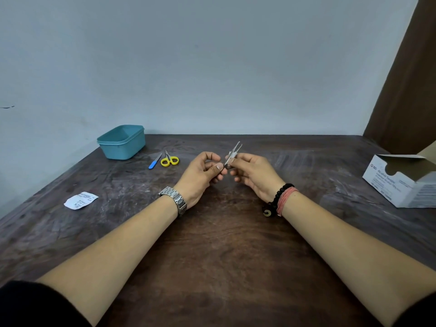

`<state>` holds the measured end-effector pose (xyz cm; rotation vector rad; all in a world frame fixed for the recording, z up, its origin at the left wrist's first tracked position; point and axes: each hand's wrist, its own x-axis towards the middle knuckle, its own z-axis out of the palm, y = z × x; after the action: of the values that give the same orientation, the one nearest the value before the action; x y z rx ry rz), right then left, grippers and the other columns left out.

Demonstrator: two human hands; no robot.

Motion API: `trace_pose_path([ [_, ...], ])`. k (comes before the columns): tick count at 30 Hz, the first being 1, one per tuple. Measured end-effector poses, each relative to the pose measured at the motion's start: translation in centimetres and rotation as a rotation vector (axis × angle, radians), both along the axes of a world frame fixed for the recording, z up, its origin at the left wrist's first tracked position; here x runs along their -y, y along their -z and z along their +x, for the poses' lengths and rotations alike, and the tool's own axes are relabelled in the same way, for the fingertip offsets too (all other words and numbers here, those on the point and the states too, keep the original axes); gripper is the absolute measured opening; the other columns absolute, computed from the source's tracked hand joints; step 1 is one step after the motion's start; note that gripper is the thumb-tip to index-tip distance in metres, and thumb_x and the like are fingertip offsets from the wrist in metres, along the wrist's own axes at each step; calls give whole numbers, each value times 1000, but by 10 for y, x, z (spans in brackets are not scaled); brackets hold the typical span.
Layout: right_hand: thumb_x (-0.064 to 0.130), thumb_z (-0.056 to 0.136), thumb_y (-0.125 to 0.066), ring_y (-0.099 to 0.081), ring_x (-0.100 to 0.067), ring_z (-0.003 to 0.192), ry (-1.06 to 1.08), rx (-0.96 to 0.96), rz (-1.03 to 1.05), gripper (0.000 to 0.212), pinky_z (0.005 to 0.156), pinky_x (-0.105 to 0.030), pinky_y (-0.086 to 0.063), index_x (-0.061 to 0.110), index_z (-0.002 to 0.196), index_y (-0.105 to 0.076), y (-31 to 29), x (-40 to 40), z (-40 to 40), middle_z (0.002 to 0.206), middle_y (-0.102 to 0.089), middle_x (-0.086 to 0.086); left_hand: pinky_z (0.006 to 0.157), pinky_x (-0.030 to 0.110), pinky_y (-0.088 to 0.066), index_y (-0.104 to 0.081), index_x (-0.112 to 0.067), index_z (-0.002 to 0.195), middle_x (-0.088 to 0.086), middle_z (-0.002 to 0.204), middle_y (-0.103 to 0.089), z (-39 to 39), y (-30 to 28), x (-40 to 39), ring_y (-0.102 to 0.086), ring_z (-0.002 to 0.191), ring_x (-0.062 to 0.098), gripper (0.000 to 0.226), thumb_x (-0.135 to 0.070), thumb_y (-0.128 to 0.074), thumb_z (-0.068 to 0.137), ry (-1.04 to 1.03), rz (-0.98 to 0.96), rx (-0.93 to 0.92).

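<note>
My left hand [201,173] pinches the tweezers [236,147]; my right hand [254,173] pinches a white swab [232,154] round them. Wiping seems midway; scissors [169,160] untouched.

Over the middle of the dark wooden counter [224,244], two bare hands meet around a pair of metal tweezers [236,147] whose tips point up and away. The left hand [203,175], with a steel watch [174,199] on its wrist, pinches the lower end. The right hand [254,175], with bead and thread bracelets [282,197] on its wrist, pinches a small white pad [232,155] against the tweezers' middle. At the far left stands a blue tub [122,142], with a blue-handled file [155,161] and yellow scissors [169,159] just beside it. A torn white wrapper [81,200] lies nearer on the left. An opened white box [401,185] sits at the right edge.
</note>
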<state>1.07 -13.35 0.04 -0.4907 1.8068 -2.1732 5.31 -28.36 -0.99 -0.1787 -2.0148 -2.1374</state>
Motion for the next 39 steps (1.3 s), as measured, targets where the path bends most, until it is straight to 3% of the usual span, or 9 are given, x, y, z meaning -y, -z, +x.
trace_pose_path([
  [5,6,88,-65,-56,-4,61,-1,-38,-13,10,55,-15,-46,8,97,-69,-2,-4,-2,76,-66,1,58,17,-44,-49,-15,95,2,73,-62,1,0,-1,-55,58,6,13,-2,-50,96,6,2,-7],
  [10,6,91,-60,-57,-4,60,21,-8,-155,7,54,-15,-47,10,90,-66,-4,-5,-2,72,-64,6,60,19,-44,-49,-15,96,-1,71,-64,0,0,0,-55,60,7,12,-3,-50,96,14,14,-3],
  [15,10,92,-59,-58,-5,63,-28,-16,-69,8,55,-16,-46,11,98,-65,-2,-3,2,80,-65,4,60,19,-44,-51,-15,95,1,72,-62,0,0,0,-55,59,7,13,-2,-50,96,15,22,-10],
  [20,12,93,-58,-60,-8,63,27,41,-222,10,53,-17,-45,19,88,-61,-9,-9,-3,83,-63,4,58,16,-44,-51,-15,94,1,72,-63,-1,2,-1,-55,58,6,13,-2,-50,96,4,-2,-22],
  [24,15,93,-58,-60,-7,63,-22,46,-120,7,54,-18,-45,18,90,-63,-3,-8,-3,81,-66,5,60,17,-44,-56,-14,94,-2,71,-65,-1,2,0,-56,58,5,11,-3,-54,94,-24,-13,-35],
  [29,14,94,-57,-59,-6,63,14,38,-144,9,54,-17,-44,19,90,-63,-10,-9,-3,77,-69,9,62,18,-45,-61,-14,92,-5,69,-67,-1,2,-1,-55,58,5,10,-4,-61,90,-40,-64,-58],
  [39,16,93,-59,-59,-7,65,2,-29,-101,7,56,-18,-44,19,89,-65,-10,-9,-3,85,-66,5,59,15,-46,-62,-14,94,-5,68,-67,-2,3,-2,-56,58,4,8,-8,-56,94,-39,-56,-43],
])
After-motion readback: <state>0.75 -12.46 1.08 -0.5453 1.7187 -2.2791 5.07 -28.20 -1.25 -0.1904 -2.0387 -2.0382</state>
